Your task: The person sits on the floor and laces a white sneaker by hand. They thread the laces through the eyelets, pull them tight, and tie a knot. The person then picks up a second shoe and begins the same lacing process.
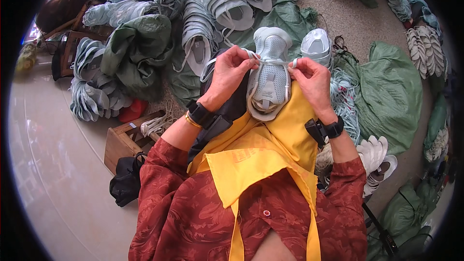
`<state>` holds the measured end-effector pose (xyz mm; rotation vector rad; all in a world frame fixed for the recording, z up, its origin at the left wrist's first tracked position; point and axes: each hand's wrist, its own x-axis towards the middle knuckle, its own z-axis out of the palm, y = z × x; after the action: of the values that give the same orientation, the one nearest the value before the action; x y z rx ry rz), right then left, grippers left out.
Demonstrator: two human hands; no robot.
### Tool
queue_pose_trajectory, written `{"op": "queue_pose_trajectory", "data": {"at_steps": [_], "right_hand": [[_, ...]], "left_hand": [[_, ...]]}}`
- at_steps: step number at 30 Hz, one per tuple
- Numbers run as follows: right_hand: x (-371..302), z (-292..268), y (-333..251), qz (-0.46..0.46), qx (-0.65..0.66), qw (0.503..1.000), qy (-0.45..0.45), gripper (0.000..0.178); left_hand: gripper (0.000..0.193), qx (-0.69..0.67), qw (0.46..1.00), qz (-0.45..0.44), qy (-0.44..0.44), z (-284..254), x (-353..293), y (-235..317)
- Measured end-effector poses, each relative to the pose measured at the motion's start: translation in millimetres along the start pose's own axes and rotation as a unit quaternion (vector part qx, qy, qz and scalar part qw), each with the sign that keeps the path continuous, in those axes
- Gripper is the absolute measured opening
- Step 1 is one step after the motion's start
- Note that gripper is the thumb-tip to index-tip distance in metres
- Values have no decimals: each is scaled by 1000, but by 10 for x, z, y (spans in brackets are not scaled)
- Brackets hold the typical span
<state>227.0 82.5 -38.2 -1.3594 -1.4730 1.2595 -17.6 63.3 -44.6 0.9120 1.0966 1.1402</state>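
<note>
Both left hand (231,71) and right hand (312,81) pinch one shoelace (273,62), upper centre, apparently tensioning it across a mesh sneaker (268,86).

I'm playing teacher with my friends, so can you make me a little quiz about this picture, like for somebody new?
1. What colour is the apron?
A) blue
B) yellow
C) white

2. True or false: the left hand and the right hand both pinch the shoelace across the mesh shoe upper.

3. Fill the gap: the gold-coloured bracelet is worn on the person's ____ side.

Key: 1. B; 2. true; 3. left
</note>
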Motion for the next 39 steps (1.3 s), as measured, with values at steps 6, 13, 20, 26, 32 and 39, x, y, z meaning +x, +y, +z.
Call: {"op": "queue_pose_trajectory", "data": {"at_steps": [6,13,20,26,32,39], "right_hand": [[-6,2,18,-5,7,1000,1,6],[-4,-2,38,-2,7,1000,0,5],[-2,3,-41,-16,-30,999,-4,5],[-5,-32,-84,3,-3,1000,-22,7],[15,-45,-57,6,12,1000,-26,6],[-17,34,-114,-73,-102,992,11,4]], "left_hand": [[6,3,1000,25,6,29,2,-46],[11,212,975,46,40,52,-7,-57],[14,365,904,221,15,171,-16,159],[9,355,924,144,-3,177,45,181],[8,277,961,8,16,117,52,113],[11,322,944,67,38,191,-2,111]]}}
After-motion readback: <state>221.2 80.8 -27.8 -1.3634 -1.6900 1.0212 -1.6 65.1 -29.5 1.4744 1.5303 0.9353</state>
